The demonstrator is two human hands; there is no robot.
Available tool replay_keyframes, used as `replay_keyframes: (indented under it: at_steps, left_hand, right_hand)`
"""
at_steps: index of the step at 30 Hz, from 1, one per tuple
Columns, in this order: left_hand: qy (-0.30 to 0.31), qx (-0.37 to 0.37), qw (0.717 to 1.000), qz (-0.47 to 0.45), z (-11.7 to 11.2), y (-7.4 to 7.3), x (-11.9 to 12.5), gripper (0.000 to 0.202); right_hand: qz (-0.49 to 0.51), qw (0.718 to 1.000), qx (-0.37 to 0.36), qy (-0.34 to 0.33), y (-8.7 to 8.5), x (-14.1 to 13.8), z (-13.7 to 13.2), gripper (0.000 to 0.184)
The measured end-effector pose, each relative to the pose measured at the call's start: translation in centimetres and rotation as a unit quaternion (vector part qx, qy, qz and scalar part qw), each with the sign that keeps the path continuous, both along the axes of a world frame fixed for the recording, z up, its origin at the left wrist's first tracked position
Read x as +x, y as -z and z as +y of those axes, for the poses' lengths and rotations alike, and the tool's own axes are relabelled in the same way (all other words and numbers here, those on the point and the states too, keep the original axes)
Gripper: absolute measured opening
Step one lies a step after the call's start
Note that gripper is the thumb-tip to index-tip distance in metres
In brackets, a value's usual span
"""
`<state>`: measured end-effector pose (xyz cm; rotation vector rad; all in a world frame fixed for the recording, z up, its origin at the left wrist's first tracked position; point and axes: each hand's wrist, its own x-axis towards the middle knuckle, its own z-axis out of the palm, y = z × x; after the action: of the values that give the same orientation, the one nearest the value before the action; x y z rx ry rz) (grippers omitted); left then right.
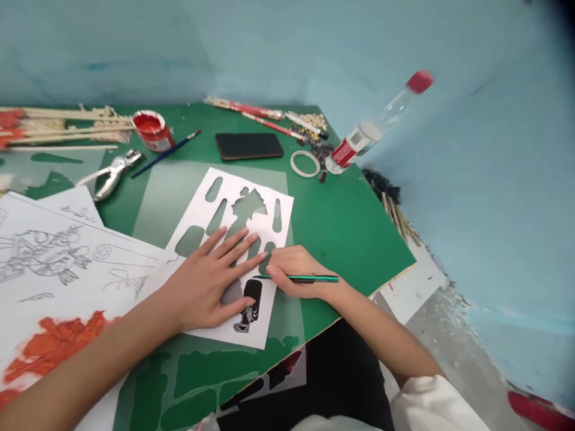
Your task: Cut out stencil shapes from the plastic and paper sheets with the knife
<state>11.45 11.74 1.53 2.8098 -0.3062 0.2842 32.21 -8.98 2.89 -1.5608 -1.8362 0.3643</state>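
My left hand (214, 276) lies flat with fingers spread on a white paper sheet (224, 203) that has several shapes cut out of it and a black printed figure (250, 306) near its lower edge. My right hand (296, 276) rests at the sheet's right side, closed around a thin green craft knife (309, 278) held almost level, its tip pointing left toward the figure. The sheet lies on a green cutting board (350, 227).
Line drawings and an orange-painted sheet (54, 263) lie at left. At the back are a red paint jar (153, 129), a brush (166, 154), metal pliers (112, 173), a black phone (249, 145), a tape ring (305, 163), sticks and a tilted red-capped bottle (372, 129). The board's edge drops off at right.
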Motion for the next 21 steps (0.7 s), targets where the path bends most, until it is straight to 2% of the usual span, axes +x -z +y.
replay_keyframes:
  at_steps: [5,12,21]
  left_hand:
    - [-0.002,-0.020,1.000,0.010,-0.5,-0.7,-0.1,0.077]
    - [-0.022,-0.042,0.999,0.018,-2.0,-1.2,0.2,0.072]
    - [-0.035,-0.032,0.999,0.022,-2.1,-1.4,0.3,0.067]
  right_hand:
    - [0.000,0.999,0.029,-0.027,-0.7,-0.1,0.0,0.053]
    - [-0.041,0.997,0.037,-0.058,-0.9,0.8,-0.3,0.054]
    - [-0.040,0.996,0.054,-0.055,-1.1,0.6,-0.2,0.054]
